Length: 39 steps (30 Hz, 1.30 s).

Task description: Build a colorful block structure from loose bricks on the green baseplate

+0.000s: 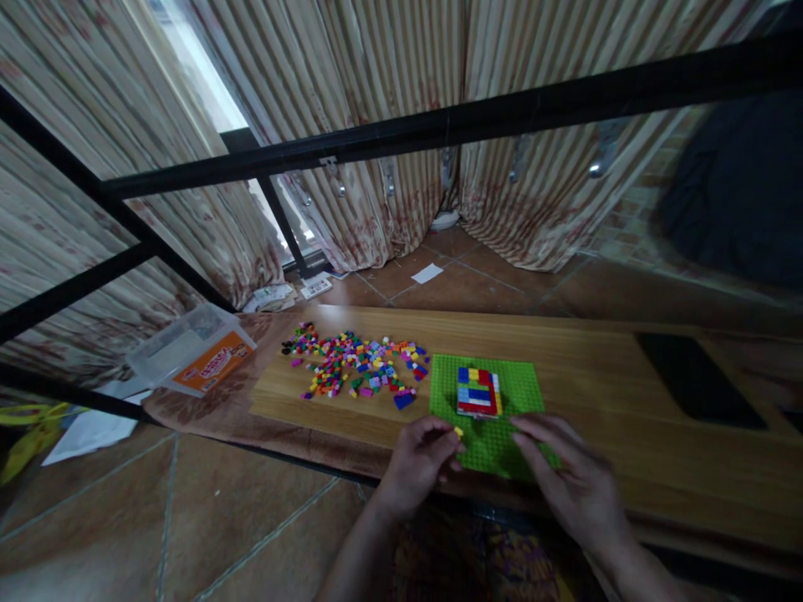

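A green baseplate (514,385) lies on a low wooden table (602,368). On it stands a small block of red, blue, yellow and white bricks (478,391). My left hand (417,460) is at the plate's near left corner, fingers pinched on a small yellow brick (458,432). My right hand (568,472) rests flat on the plate's near right edge, fingers stretched out and empty. A scatter of several loose coloured bricks (357,364) lies on the table left of the plate.
A clear plastic box with an orange label (194,351) sits at the table's left end. A black phone (696,380) lies on the right. Black metal bars (439,125) cross overhead. Curtains hang behind; papers lie on the tiled floor.
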Available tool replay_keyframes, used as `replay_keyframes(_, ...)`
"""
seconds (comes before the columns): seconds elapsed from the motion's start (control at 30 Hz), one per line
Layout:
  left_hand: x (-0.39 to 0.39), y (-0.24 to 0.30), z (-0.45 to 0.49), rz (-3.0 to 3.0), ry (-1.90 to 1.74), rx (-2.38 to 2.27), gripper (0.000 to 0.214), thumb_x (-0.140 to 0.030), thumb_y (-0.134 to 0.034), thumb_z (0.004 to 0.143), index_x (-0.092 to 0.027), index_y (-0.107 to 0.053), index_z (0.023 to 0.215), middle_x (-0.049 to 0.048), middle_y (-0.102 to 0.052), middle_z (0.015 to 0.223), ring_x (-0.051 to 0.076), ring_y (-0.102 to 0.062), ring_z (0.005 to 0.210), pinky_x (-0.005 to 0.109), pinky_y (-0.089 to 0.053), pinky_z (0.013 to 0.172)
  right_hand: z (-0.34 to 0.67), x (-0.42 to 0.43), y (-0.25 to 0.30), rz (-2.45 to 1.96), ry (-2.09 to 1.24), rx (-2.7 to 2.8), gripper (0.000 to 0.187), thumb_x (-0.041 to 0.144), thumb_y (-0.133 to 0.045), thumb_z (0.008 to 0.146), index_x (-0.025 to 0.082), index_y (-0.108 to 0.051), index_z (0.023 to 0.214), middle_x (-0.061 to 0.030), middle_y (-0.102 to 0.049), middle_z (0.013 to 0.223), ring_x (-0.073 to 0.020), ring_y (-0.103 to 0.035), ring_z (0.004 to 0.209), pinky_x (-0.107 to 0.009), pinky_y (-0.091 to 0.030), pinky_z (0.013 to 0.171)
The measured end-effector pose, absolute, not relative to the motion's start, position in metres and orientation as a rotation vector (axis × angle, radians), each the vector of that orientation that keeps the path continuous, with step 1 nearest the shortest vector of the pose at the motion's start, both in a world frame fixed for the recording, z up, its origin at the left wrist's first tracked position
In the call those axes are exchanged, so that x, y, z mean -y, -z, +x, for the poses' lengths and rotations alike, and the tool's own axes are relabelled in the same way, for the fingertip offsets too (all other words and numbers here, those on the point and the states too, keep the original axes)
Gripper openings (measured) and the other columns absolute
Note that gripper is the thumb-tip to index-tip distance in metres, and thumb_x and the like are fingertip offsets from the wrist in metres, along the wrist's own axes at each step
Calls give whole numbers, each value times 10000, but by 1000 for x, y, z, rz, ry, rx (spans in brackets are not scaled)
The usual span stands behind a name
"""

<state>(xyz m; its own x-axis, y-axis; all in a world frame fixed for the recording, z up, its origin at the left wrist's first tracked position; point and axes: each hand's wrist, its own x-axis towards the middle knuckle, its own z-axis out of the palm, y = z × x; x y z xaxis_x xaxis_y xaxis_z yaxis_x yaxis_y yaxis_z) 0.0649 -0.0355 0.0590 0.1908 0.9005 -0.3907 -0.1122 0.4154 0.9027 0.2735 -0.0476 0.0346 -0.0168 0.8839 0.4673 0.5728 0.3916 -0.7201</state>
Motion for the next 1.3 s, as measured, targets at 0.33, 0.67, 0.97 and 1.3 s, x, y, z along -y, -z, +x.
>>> replay_keyframes(0.33, 32, -70, 76, 862, -685, -868, 384, -516, -656, 758, -140, -596, 805, 3, -604, 728, 75, -571, 552, 157, -385, 456, 258, 44, -66, -1068, -550, 1983, 202, 239, -552, 897, 288, -692, 1034, -33, -678, 1006, -155, -651, 923, -258, -557, 754)
replay_keyframes(0.67, 16, -72, 85, 881, -795, -954, 435, -578, -596, 766, -145, -598, 811, -1, -588, 700, 73, -532, 527, 168, -359, 450, 258, 14, -62, -1229, -578, 1822, 159, 312, -552, 900, 257, -691, 955, -32, -653, 963, -163, -625, 907, -295, -513, 796)
replay_keyframes(0.97, -24, -51, 83, 1086, -1161, -1352, 127, -277, -597, 768, -163, -644, 800, -20, -617, 691, 95, -539, 623, 197, -422, 594, 251, -36, -52, -1411, -401, 1864, 181, 351, -589, 853, 249, -725, 792, -40, -625, 945, -201, -572, 934, -382, -448, 879)
replay_keyframes(1.3, -42, -34, 91, 1213, -1142, -1365, 157, -230, -583, 785, -144, -679, 875, 25, -687, 831, 104, -573, 663, 217, -449, 654, 250, -50, -58, -1509, -550, 1815, 114, 292, -630, 744, 227, -692, 674, -39, -607, 928, -183, -590, 875, -347, -443, 833)
